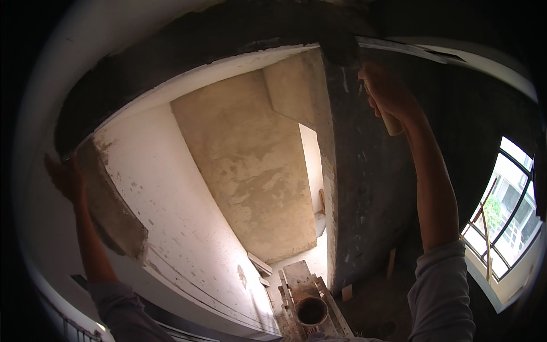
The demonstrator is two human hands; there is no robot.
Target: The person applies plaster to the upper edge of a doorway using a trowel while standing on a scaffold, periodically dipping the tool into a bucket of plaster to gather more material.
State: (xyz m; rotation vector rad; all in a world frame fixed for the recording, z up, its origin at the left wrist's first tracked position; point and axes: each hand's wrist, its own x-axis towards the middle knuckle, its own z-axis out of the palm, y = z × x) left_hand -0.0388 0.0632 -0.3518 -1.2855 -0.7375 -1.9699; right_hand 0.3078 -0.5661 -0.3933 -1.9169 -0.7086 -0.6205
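My right hand is raised at the upper right, its fingers wrapped round the pale, rounded handle of a hand tool. The tool's working end is lost against the dark wall, so its kind cannot be made out. Far to the left, my left hand is also raised, fingers pointing up and apart, at the lower left end of a dark plastered beam. The fingertips are partly lost in shadow there. No held object shows in this hand. A pale, rough lower edge runs along the beam between my hands.
Below me, a round dark bucket stands on a worn plank platform. A dark wall with pale streaks rises at the right, beyond the opening. A barred window is at the far right. A patchy tan wall lies beyond.
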